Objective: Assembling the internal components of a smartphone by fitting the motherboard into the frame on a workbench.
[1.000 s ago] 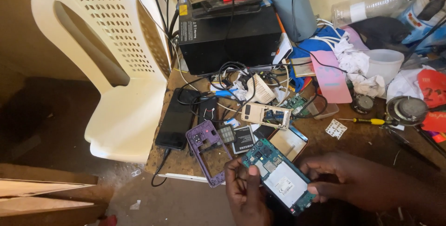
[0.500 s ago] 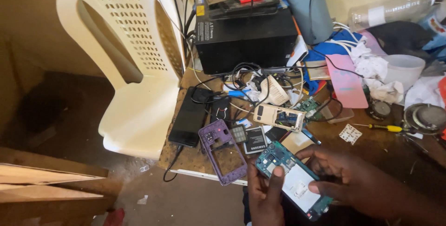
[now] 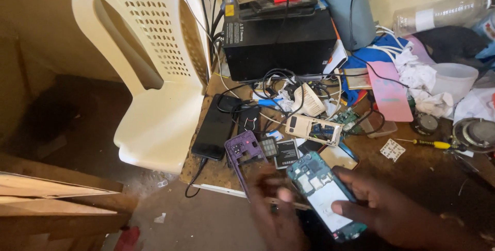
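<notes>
Cluttered wooden bench (image 3: 412, 173) fills the right of the view, with a white plastic chair (image 3: 154, 75) at 10 o'clock. At 6 o'clock, the right hand (image 3: 381, 207) grips an opened phone (image 3: 325, 194), circuit side up, thumb across its lower half. The left hand (image 3: 276, 215), blurred, touches the phone's left edge; its grip cannot be told. A purple phone frame (image 3: 242, 153) lies just beside, toward 9 o'clock. A black box (image 3: 278, 42) sits at 12 o'clock, a yellow-handled screwdriver (image 3: 430, 143) at 3 o'clock.
</notes>
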